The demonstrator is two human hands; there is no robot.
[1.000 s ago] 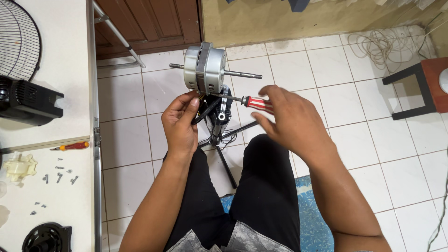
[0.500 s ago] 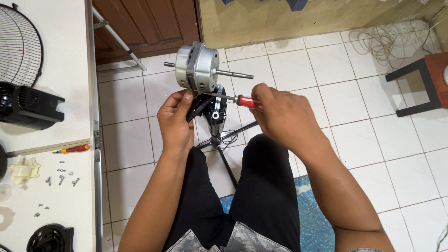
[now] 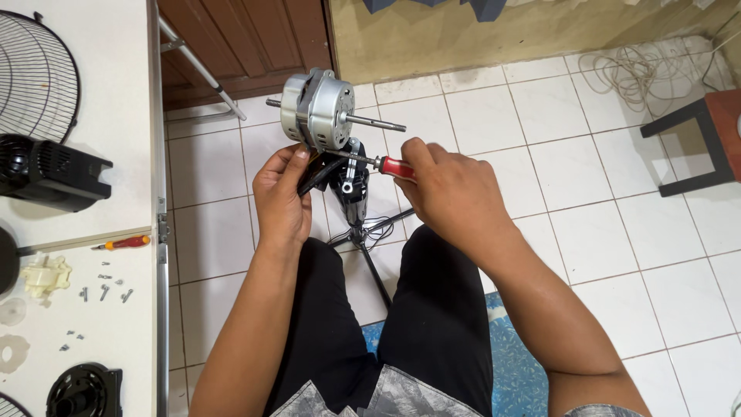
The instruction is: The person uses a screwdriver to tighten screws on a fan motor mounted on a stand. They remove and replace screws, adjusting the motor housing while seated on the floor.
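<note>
A silver fan motor (image 3: 315,110) with a shaft pointing right sits on top of a black fan neck (image 3: 353,179) on a thin stand, over my lap. My left hand (image 3: 282,198) grips the black part just under the motor, thumb up against the housing. My right hand (image 3: 451,198) is closed on a red-handled screwdriver (image 3: 395,167). Its metal blade runs left to the base of the motor. Black cables (image 3: 378,228) hang below the neck.
A white table at left carries a wire fan grille (image 3: 35,77), a black fan housing (image 3: 48,174), a small red screwdriver (image 3: 123,243), several loose screws (image 3: 100,292) and a cream plastic part (image 3: 45,276). A dark stool (image 3: 698,139) and coiled white cord (image 3: 633,73) stand at right.
The view shifted slightly, so the motor and hands sit a little lower and left in frame. My right hand has turned the screwdriver a bit while staying at the motor base.
</note>
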